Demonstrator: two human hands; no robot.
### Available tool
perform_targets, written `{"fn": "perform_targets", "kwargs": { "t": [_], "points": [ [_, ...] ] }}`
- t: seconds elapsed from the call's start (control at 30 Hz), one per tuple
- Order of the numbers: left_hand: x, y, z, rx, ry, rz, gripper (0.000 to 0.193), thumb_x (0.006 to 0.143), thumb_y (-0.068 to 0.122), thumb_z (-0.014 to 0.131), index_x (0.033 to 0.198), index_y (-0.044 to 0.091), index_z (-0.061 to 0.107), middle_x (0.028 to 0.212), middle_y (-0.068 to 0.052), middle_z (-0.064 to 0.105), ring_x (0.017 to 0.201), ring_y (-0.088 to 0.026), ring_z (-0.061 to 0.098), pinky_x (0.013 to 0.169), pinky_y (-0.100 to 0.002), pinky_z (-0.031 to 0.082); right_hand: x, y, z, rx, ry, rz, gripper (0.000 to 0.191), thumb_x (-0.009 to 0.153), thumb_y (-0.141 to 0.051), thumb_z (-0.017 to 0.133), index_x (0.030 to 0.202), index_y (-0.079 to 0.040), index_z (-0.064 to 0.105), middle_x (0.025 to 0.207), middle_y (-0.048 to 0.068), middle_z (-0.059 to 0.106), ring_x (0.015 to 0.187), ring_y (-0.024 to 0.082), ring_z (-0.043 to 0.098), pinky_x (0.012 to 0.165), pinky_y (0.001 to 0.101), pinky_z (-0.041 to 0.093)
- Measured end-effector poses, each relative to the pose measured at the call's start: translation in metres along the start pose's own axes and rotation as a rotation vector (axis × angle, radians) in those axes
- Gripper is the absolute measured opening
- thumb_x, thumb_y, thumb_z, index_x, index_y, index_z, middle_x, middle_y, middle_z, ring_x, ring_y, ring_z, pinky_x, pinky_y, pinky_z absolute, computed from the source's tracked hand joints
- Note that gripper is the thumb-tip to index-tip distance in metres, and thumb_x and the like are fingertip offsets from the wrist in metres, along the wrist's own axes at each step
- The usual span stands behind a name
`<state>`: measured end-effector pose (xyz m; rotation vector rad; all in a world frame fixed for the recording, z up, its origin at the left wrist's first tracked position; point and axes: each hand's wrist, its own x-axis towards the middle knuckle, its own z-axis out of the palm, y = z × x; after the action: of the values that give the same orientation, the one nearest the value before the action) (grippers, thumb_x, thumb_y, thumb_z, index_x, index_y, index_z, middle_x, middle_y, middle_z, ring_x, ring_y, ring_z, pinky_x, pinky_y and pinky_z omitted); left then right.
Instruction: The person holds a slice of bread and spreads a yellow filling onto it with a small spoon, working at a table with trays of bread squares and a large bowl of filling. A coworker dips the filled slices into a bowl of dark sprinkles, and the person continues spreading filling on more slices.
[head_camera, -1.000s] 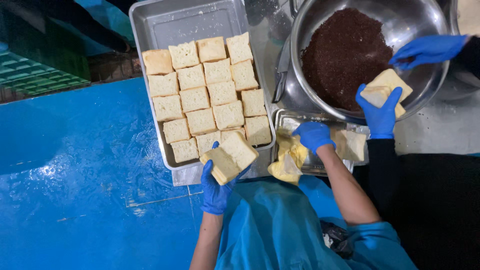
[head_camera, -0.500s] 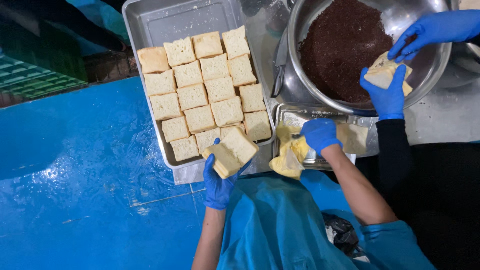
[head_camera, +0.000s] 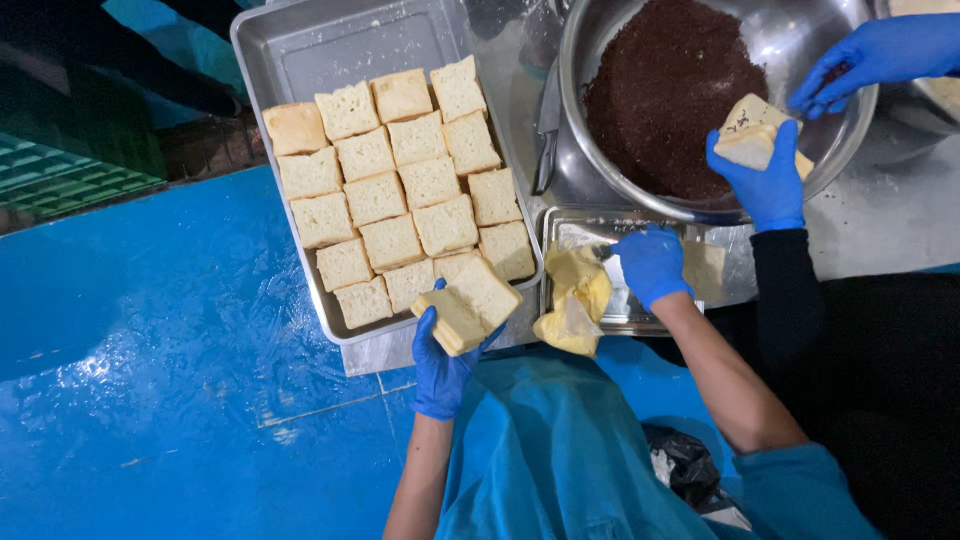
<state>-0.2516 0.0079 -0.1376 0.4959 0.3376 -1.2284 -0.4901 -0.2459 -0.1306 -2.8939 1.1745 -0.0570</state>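
Note:
My left hand, in a blue glove, holds a split square bread bun over the near edge of a steel tray. The tray carries several rows of pale square buns. My right hand, also gloved, is closed on a small knife inside a small steel tray. The blade tip touches a lump of yellow butter in its wrapper.
A big steel bowl of dark chocolate sprinkles stands at the back right. A co-worker's two blue-gloved hands hold a bun over it. Blue sheeting lies to the left.
The co-worker's hands have lifted the bun further over the sprinkles. My left hand keeps its bun, and my right hand stays at the butter.

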Motion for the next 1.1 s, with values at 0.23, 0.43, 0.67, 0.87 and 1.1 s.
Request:
{"fn": "perform_targets", "kwargs": {
  "t": [0.23, 0.43, 0.67, 0.87, 1.1],
  "points": [
    [0.01, -0.005, 0.002, 0.033, -0.04, 0.027, 0.071, 0.095, 0.029, 0.067, 0.16, 0.025, 0.039, 0.148, -0.008, 0.049, 0.139, -0.032, 0.047, 0.113, -0.059, 0.043, -0.011, -0.003, -0.029, 0.362, -0.317, 0.284, 0.036, 0.091, -0.019, 0.059, 0.118, -0.032, 0.079, 0.105, 0.012, 0.074, 0.094, 0.036, 0.07, 0.081, 0.0491, 0.054],
    [0.012, -0.01, 0.019, 0.064, -0.04, -0.036, 0.07, 0.092, 0.03, 0.067, 0.157, 0.027, 0.04, 0.148, -0.007, 0.05, 0.139, -0.032, 0.048, 0.11, -0.06, 0.044, -0.019, -0.027, 0.011, 0.173, -0.223, 0.072, 0.032, 0.091, -0.015, 0.057, 0.11, -0.027, 0.079, 0.1, 0.009, 0.076, 0.091, 0.031, 0.072, 0.079, 0.045, 0.056],
    [0.007, -0.003, 0.028, 0.044, -0.038, -0.014, 0.068, 0.093, 0.03, 0.066, 0.156, 0.028, 0.039, 0.149, -0.009, 0.05, 0.139, -0.034, 0.049, 0.109, -0.06, 0.045, -0.032, -0.034, 0.003, 0.242, -0.329, -0.001, 0.031, 0.084, -0.015, 0.061, 0.105, -0.026, 0.082, 0.1, 0.009, 0.076, 0.092, 0.032, 0.072, 0.081, 0.0449, 0.056],
    [0.006, 0.009, 0.02, 0.042, -0.046, 0.085, 0.068, 0.096, 0.03, 0.066, 0.159, 0.025, 0.041, 0.147, -0.009, 0.052, 0.135, -0.032, 0.051, 0.11, -0.054, 0.046, -0.039, -0.016, -0.017, 0.974, -0.608, 0.203, 0.03, 0.098, -0.016, 0.064, 0.122, -0.013, 0.081, 0.09, 0.015, 0.072, 0.078, 0.018, 0.061, 0.073, 0.035, 0.053],
    [0.018, -0.003, 0.027, 0.114, -0.068, 0.06, 0.07, 0.093, 0.028, 0.066, 0.157, 0.026, 0.039, 0.14, -0.009, 0.055, 0.128, -0.029, 0.057, 0.105, -0.05, 0.051, -0.049, -0.044, -0.064, 1.266, -0.327, 0.18, 0.034, 0.1, -0.011, 0.064, 0.132, -0.009, 0.075, 0.081, 0.005, 0.067, 0.076, 0.012, 0.06, 0.075, 0.0309, 0.054]
  ]
}}
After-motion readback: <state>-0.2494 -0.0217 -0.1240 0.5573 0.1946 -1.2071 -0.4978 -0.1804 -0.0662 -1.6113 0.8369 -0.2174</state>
